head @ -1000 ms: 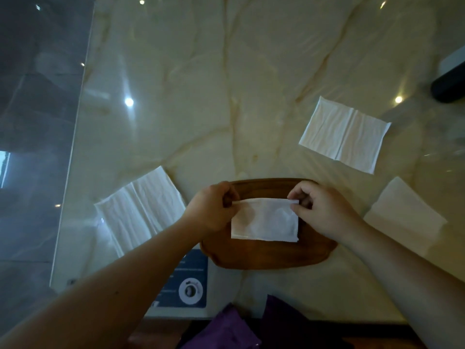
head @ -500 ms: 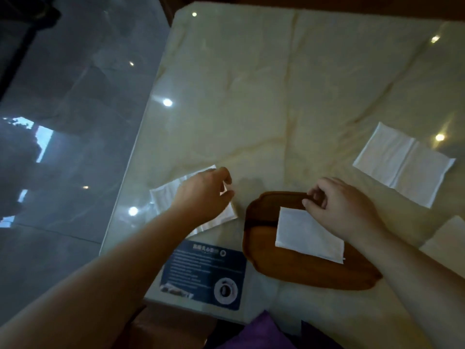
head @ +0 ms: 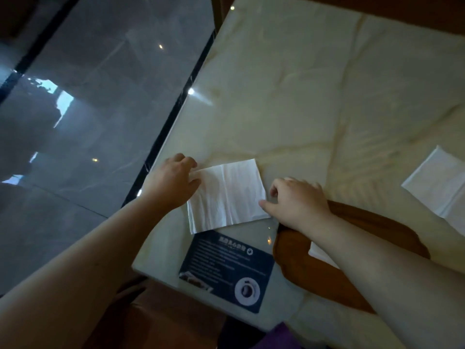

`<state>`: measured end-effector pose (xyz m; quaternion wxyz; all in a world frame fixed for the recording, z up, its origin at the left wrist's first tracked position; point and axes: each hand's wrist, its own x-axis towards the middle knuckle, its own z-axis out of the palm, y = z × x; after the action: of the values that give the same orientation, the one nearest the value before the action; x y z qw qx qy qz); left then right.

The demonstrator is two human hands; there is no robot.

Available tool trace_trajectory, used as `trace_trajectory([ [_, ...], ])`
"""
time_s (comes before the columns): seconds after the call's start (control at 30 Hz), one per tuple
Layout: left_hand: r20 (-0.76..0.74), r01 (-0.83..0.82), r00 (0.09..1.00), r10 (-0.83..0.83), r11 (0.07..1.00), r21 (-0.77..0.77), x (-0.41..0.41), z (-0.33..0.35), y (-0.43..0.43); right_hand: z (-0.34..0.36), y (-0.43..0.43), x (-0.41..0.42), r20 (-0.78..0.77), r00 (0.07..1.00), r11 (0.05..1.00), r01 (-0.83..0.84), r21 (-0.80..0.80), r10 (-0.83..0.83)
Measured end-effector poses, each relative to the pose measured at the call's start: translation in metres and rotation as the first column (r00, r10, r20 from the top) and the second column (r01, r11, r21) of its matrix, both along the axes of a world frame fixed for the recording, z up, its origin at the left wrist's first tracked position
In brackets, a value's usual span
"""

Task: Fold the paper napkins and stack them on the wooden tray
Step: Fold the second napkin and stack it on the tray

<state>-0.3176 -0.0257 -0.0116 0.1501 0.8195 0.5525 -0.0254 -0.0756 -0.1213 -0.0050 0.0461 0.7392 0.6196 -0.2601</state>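
Observation:
An unfolded white napkin (head: 227,195) lies flat on the marble table near its left edge. My left hand (head: 171,182) rests on the napkin's left edge, fingers curled over it. My right hand (head: 297,201) touches its right edge with thumb and fingers. The wooden tray (head: 302,263) sits just right of the napkin, under my right forearm. A folded napkin (head: 320,254) lies on the tray, mostly hidden by that forearm. Another unfolded napkin (head: 437,185) lies at the far right.
A dark blue printed card (head: 226,268) lies on the table below the napkin, near the front edge. The table's left edge (head: 161,147) drops to a glossy grey tiled floor. Purple fabric (head: 281,336) shows at the bottom.
Both hands left the folded napkin on the tray and moved left. They now touch the two sides of the unfolded napkin by the table's left edge. The head turned left.

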Motion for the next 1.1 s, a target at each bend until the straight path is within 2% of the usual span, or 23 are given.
trace_trajectory([
  [0.17, -0.069, -0.013, 0.998, 0.013, 1.0, -0.006, -0.008, -0.008, -0.004, -0.009, 0.004, -0.015, 0.067, 0.997, 0.999, -0.045, -0.024, 0.047],
  [0.37, -0.082, -0.068, 0.995, 0.061, 0.993, -0.096, -0.013, -0.007, -0.021, -0.007, 0.014, -0.011, -0.042, 0.996, 0.995, -0.077, -0.059, 0.075],
  [0.57, -0.02, -0.014, 1.0, 0.011, 0.988, -0.154, -0.004, -0.005, -0.051, 0.007, 0.046, 0.01, -0.119, 0.992, 0.998, -0.046, 0.048, 0.052],
  [0.77, -0.025, 0.088, 0.995, -0.097, 0.964, -0.251, 0.016, -0.004, -0.075, 0.012, 0.055, 0.011, -0.145, 0.974, 0.98, -0.159, 0.119, 0.175],
  [0.83, 0.022, 0.047, 0.999, -0.043, 0.976, -0.214, 0.017, 0.0, -0.07, 0.013, 0.049, 0.01, -0.185, 0.964, 0.975, -0.162, 0.153, 0.19],
  [0.9, 0.146, -0.021, 0.989, 0.032, 0.997, -0.074, 0.016, 0.004, -0.061, 0.016, 0.042, 0.01, -0.236, 0.948, 0.967, -0.17, 0.187, 0.212],
  [0.97, 0.209, -0.026, 0.978, 0.009, 0.997, 0.078, 0.017, 0.006, -0.053, 0.02, 0.033, 0.011, -0.27, 0.929, 0.955, -0.195, 0.225, 0.253],
  [1.03, 0.204, 0.043, 0.977, -0.063, 0.994, 0.098, 0.02, 0.008, -0.042, 0.024, 0.026, 0.011, -0.289, 0.91, 0.939, -0.222, 0.263, 0.296],
  [1.1, 0.153, 0.121, 0.98, -0.129, 0.991, 0.056, 0.024, 0.012, -0.033, 0.028, 0.019, 0.013, -0.298, 0.895, 0.922, -0.241, 0.303, 0.332],
])
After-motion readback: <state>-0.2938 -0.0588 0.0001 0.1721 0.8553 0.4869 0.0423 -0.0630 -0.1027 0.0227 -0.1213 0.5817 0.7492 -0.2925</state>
